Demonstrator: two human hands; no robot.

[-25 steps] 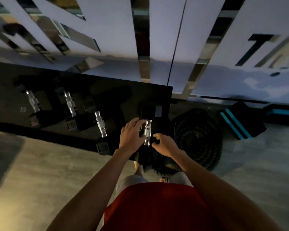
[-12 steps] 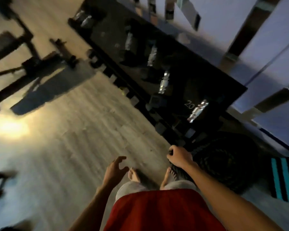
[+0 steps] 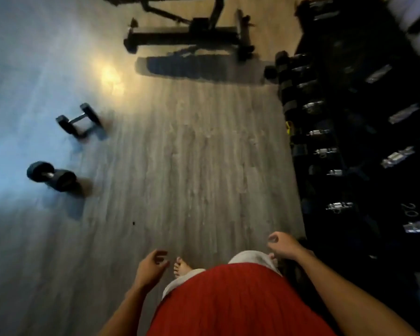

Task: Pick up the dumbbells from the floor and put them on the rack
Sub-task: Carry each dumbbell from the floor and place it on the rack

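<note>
— What are the hands doing?

— Both hang low at the person's sides, in front of the red shirt (image 3: pixel 228 301). The left hand (image 3: pixel 150 266) is released, fingers loosely curled around nothing. The right hand (image 3: pixel 283 244) is likewise slack and holds nothing. A bare foot (image 3: pixel 181 267) shows between them on the wooden floor (image 3: pixel 192 166).

— And the dumbbells?

— Two lie on the floor off to the left, well apart from either hand. The nearer dumbbell (image 3: pixel 51 176) lies on its side, dark heads with a short bright handle. The second dumbbell (image 3: pixel 78 120) lies beyond it, a little to the right, not touching it.

— The rack?

— The rack (image 3: pixel 359 166) runs along the right edge, dark, close beside the right hand. Racked dumbbells (image 3: pixel 338 206) sit in rows on it, their chrome handles catching light; one head reads "20".

— Anything farther?

— A black bench frame (image 3: pixel 192 37) stands at the far end, casting a shadow on the floor.
</note>
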